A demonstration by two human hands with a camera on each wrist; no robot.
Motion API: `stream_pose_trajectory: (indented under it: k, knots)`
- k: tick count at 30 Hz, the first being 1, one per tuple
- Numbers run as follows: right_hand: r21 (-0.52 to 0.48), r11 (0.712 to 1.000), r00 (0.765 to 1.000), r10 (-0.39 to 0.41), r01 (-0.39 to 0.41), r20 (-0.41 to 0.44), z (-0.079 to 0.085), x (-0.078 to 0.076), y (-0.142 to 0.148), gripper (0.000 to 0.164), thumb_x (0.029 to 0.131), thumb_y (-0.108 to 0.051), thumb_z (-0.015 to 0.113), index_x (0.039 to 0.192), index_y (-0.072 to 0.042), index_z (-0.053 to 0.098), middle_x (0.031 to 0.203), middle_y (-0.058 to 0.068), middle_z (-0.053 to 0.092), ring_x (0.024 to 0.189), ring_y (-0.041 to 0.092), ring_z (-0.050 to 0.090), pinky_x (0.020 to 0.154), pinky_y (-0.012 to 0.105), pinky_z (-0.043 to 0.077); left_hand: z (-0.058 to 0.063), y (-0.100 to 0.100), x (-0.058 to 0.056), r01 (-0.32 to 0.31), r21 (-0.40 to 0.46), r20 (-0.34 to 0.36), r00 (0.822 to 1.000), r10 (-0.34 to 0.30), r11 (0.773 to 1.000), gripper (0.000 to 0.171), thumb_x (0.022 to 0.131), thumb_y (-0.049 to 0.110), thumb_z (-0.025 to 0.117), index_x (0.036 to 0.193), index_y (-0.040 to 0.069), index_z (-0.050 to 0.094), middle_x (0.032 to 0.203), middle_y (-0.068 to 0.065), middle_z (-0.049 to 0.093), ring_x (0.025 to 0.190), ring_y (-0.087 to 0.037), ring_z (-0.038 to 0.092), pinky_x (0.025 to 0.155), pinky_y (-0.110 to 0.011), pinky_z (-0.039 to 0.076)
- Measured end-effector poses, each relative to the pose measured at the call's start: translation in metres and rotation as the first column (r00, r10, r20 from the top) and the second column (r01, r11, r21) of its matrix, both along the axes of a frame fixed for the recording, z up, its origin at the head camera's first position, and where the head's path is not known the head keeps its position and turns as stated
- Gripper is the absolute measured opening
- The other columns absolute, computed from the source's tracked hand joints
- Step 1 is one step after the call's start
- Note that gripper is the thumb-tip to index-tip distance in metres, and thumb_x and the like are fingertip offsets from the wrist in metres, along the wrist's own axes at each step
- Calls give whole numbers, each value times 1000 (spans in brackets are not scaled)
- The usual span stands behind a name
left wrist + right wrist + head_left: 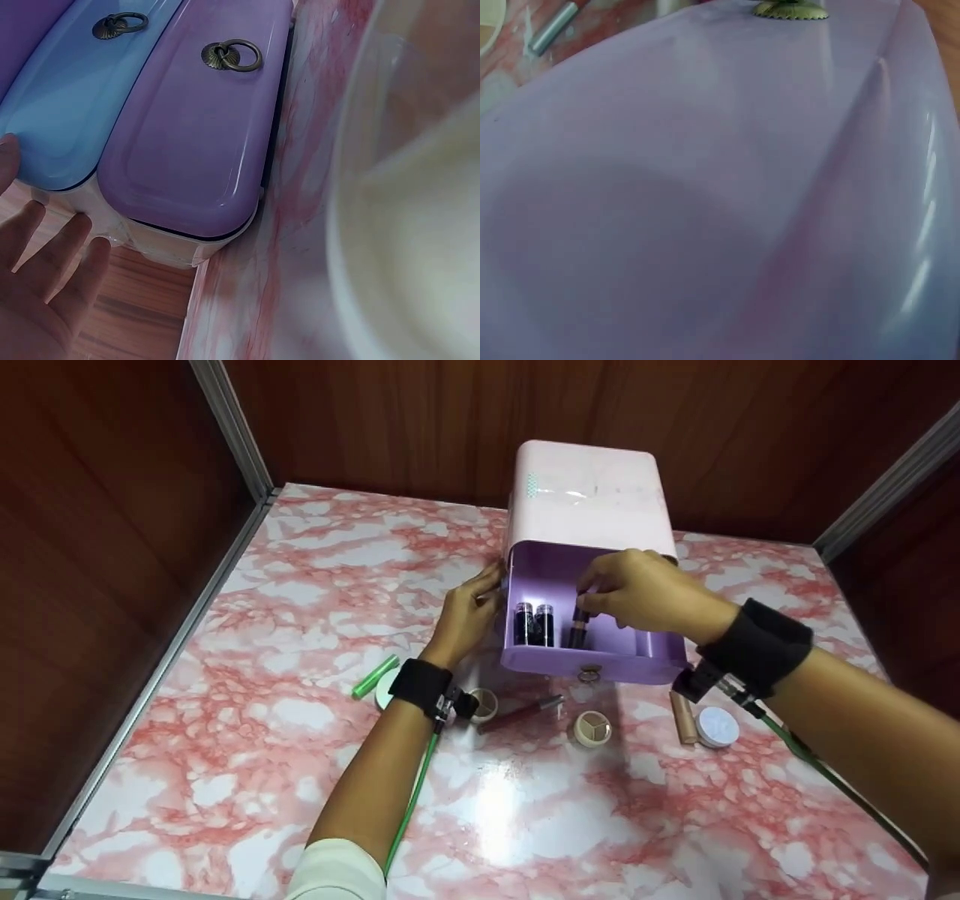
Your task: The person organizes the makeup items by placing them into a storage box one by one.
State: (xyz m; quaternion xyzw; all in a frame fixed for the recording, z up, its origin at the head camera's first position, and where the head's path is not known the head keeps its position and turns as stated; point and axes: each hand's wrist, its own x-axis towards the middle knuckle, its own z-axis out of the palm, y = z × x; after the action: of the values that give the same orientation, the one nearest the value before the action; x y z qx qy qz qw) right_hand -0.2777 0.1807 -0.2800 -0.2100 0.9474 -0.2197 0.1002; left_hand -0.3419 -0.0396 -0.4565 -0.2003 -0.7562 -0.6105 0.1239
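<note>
In the head view a pale pink drawer box (592,495) stands with its purple top drawer (551,660) pulled out. My right hand (634,589) reaches into this drawer and pinches the top of a dark lipstick tube (580,622) with thumb and fingers. The tube stands upright beside two small black bottles (544,626) with clear tops. Against the box's left side rests my left hand (469,615), its fingers extended. In the left wrist view those fingertips lie at the box's edge, by a blue drawer front (75,97) and a purple drawer front (199,112) with ring pulls.
On the marbled table (262,810) before the drawer lie two round sectioned palettes (593,729), a dark red tube (521,712) with a silver end, a green tube (375,677), a brown tube (683,720) and a white-lidded jar (718,727). Dark wooden panels (390,427) surround it.
</note>
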Motion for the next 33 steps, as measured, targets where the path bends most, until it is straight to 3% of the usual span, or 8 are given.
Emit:
stream_pose_trajectory:
  k: [8, 15, 26, 33]
  knots:
    - [87, 996, 1000, 22, -23, 5, -6, -5, -9, 18, 92, -18, 65, 105, -7, 71, 86, 5, 71, 55, 17, 63, 55, 31, 52, -2, 0, -1, -14, -21, -6, 1000, 13, 1000, 38, 97, 1, 56, 135, 2, 52, 146, -4, 43, 130, -18, 46, 98, -17, 42]
    - [176, 983, 997, 39, -50, 69, -17, -11, -13, 24, 96, -19, 59, 115, -9, 70, 86, 4, 70, 60, 17, 66, 61, 34, 54, -3, 0, 1, -11, -15, 9, 1000, 11, 1000, 39, 96, -1, 56, 135, 1, 51, 146, -5, 43, 129, -19, 48, 98, -18, 42]
    - [172, 983, 991, 41, -62, 127, -14, -11, -15, 30, 93, -7, 55, 120, -6, 67, 83, 6, 69, 63, 19, 66, 58, 32, 54, -1, 1, 1, 1, -13, -7, 1000, -1, 1000, 39, 96, 1, 56, 135, 2, 51, 147, -10, 42, 131, -19, 46, 99, -22, 42]
    - [181, 982, 993, 34, -54, 110, -12, -11, -14, 37, 90, -4, 56, 126, -7, 63, 72, 5, 68, 60, 17, 66, 58, 32, 53, 0, 0, 0, 2, -9, 6, 1000, -2, 1000, 40, 96, 1, 57, 135, 1, 51, 147, -7, 43, 122, -18, 55, 96, -22, 45]
